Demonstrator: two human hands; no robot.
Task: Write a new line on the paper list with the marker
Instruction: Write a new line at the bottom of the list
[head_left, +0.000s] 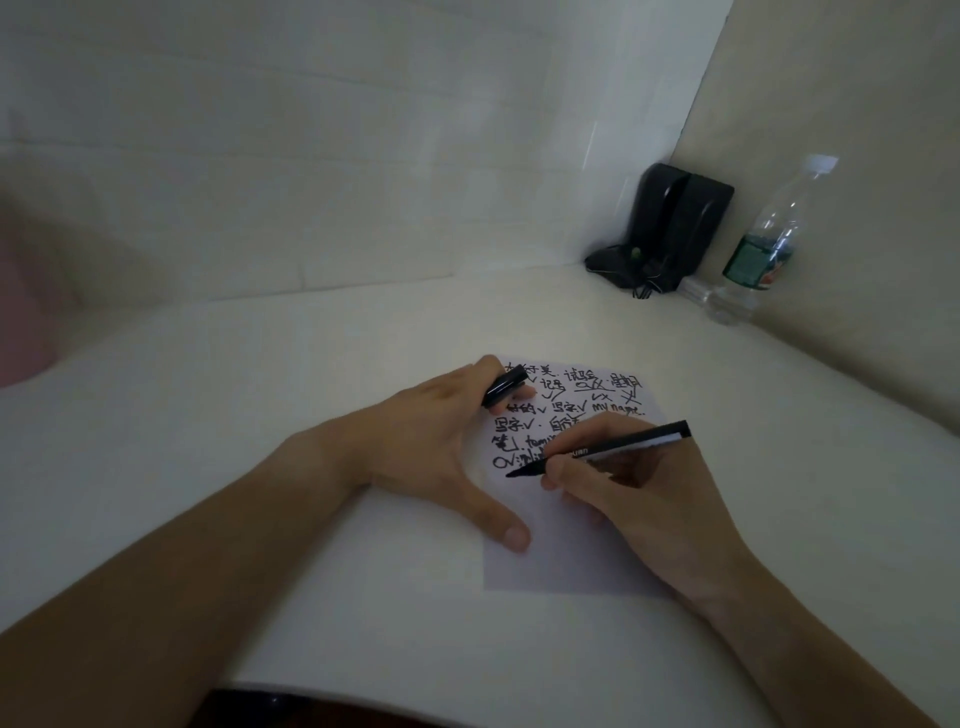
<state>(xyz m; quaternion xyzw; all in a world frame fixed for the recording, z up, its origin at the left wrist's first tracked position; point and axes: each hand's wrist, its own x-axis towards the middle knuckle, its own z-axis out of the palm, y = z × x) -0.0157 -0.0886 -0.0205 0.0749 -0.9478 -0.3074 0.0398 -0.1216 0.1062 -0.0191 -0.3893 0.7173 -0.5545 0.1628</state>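
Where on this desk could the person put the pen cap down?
The widest bare stretch of table lies left of the left hand, up to the wall. A smaller patch lies between the paper and the black device. The right corner is crowded: the bottle stands beside the device.

We see two bare forearms, no sleeves, watch or rings; left hand (441, 441) and right hand (639, 499) ungloved, nails short.

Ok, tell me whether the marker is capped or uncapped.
Uncapped. The marker in the right hand shows its bare black tip over the paper, and the left hand holds the cap apart.
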